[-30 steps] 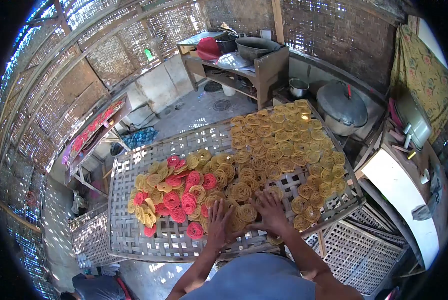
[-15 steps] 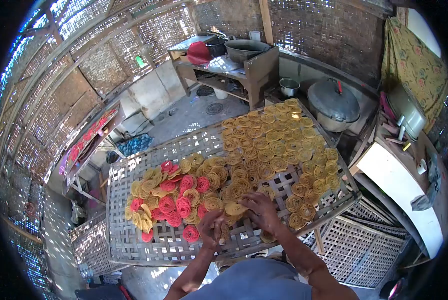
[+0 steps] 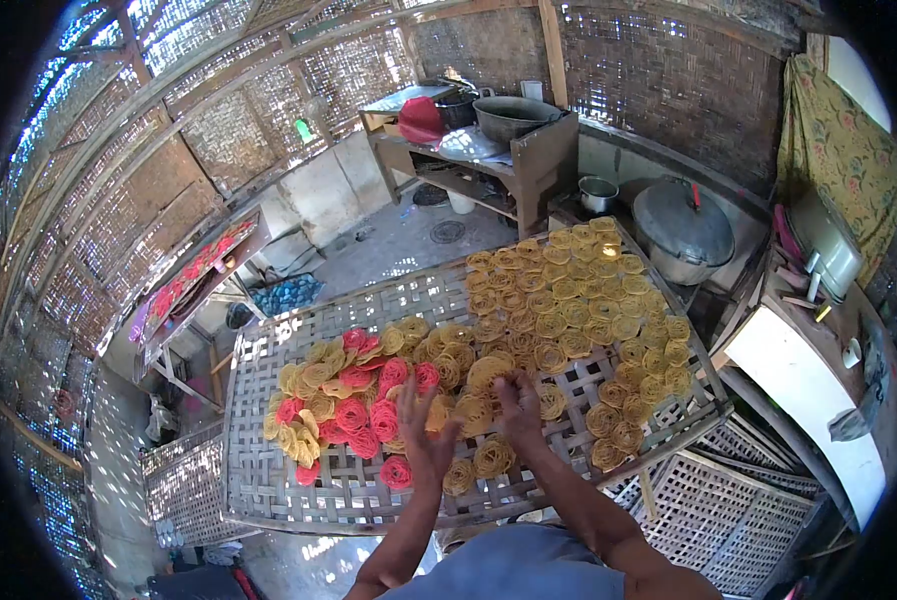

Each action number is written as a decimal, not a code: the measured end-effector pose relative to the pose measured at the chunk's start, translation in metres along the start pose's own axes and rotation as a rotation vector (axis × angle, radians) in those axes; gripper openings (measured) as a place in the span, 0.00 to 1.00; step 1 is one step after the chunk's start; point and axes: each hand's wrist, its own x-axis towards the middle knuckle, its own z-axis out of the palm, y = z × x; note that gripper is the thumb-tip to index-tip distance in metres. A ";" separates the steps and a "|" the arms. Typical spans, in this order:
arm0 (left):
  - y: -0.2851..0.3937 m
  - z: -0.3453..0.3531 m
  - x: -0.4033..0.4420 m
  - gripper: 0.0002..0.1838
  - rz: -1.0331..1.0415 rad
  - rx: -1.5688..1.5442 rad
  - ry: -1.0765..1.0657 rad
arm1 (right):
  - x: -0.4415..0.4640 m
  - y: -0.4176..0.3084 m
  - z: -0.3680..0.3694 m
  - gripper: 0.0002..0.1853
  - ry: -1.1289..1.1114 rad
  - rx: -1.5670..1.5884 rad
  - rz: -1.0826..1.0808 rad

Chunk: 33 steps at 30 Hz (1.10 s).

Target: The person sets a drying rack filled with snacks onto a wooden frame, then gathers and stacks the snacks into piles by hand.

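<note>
Yellow coiled noodle crackers [image 3: 551,325] lie in rows over the right half of a woven bamboo rack [image 3: 268,490]. Red ones [image 3: 352,414] are mixed with yellow in a heap on the left half. At the front middle, my right hand [image 3: 520,410] has its fingers closed at the edge of a yellow noodle cracker [image 3: 489,373] lying on others. My left hand [image 3: 426,440] is raised over the right edge of the heap, fingers stretched and apart, with nothing in it.
A large lidded pot [image 3: 680,225] and a small pot [image 3: 598,194] stand beyond the rack. A wooden bench [image 3: 546,170] at the back bears a wide pan [image 3: 513,116]. More red pieces lie on a side table [image 3: 193,268]. Woven racks [image 3: 713,515] lean at right.
My hands were together around a yellow cracker and have parted. The left fingers have opened and lifted, while the right has moved to a cracker slightly farther back. The view has shifted slightly.
</note>
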 end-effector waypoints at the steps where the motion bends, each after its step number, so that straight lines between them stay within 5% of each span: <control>1: 0.009 0.003 -0.004 0.12 -0.048 -0.120 -0.064 | -0.001 -0.001 0.004 0.11 -0.011 -0.018 0.003; 2: 0.015 0.002 -0.006 0.13 -0.097 -0.240 -0.126 | -0.002 -0.003 0.007 0.11 -0.025 -0.017 -0.001; 5: 0.022 -0.006 -0.007 0.15 -0.778 -0.655 -0.438 | -0.006 -0.016 0.011 0.10 -0.063 -0.057 -0.035; 11: -0.028 -0.003 -0.026 0.14 -1.066 -1.397 -0.588 | -0.016 -0.002 0.001 0.10 -0.094 -0.167 -0.034; 14: -0.044 -0.006 -0.037 0.18 -0.974 -1.197 -0.631 | 0.001 0.012 -0.008 0.15 -0.094 -0.246 -0.054; 17: -0.044 0.003 -0.039 0.27 -0.713 -0.582 -0.337 | 0.007 0.000 -0.021 0.28 -0.221 -0.626 -0.152; 20: -0.019 -0.012 -0.028 0.35 -0.144 -0.084 -0.226 | 0.007 -0.015 -0.037 0.34 -0.179 -1.039 -0.284; 25: 0.007 -0.004 -0.075 0.39 0.011 -0.060 -0.632 | -0.011 -0.012 -0.089 0.40 0.024 -1.641 -0.277; 30: 0.005 0.006 -0.088 0.37 -0.057 -0.159 -0.652 | -0.027 -0.014 -0.080 0.43 -0.057 -1.596 -0.265; 33: 0.008 0.004 -0.082 0.35 -0.293 -0.226 -0.601 | -0.032 -0.020 -0.066 0.39 -0.143 -1.389 -0.184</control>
